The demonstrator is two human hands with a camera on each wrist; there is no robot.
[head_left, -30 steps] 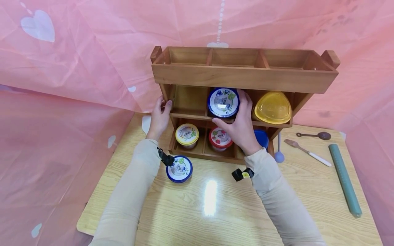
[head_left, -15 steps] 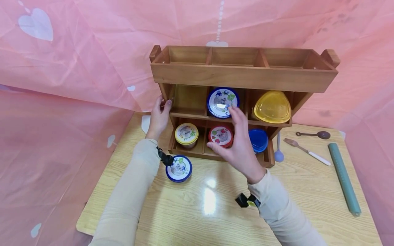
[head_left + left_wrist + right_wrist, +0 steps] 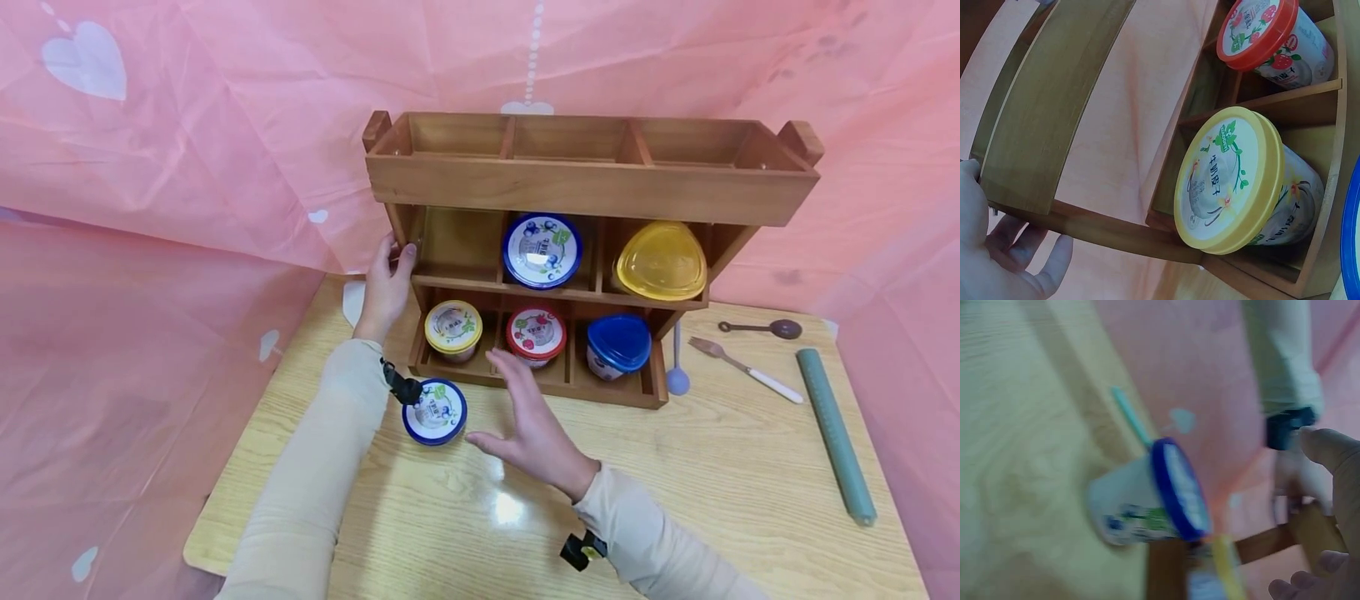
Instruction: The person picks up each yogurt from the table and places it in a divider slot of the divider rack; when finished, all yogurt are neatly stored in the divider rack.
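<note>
My left hand (image 3: 386,290) grips the left side of a wooden tiered shelf (image 3: 585,185); in the left wrist view its fingers (image 3: 1054,262) curl around the side board. My right hand (image 3: 534,433) is spread and holds nothing, just right of a blue-lidded tub (image 3: 435,412) that stands upright on the table before the shelf. Another blue-lidded tub (image 3: 542,250) sits in the middle tier's centre compartment, with a yellow three-sided container (image 3: 662,262) to its right. On the bottom tier are a yellow-lidded tub (image 3: 453,327), a red-lidded tub (image 3: 536,333) and a blue three-sided container (image 3: 618,343).
Right of the shelf lie a light blue spoon (image 3: 678,379), a fork with a white handle (image 3: 750,371), a dark brown spoon (image 3: 783,329) and a green roll (image 3: 836,437). Pink cloth (image 3: 225,125) hangs behind the wooden table (image 3: 720,492). In the right wrist view a teal stick (image 3: 1130,415) shows behind the tub.
My right hand has let go of the blue-lidded tub in the middle tier and moved down and left toward the tub on the table. My left hand has stayed on the shelf.
</note>
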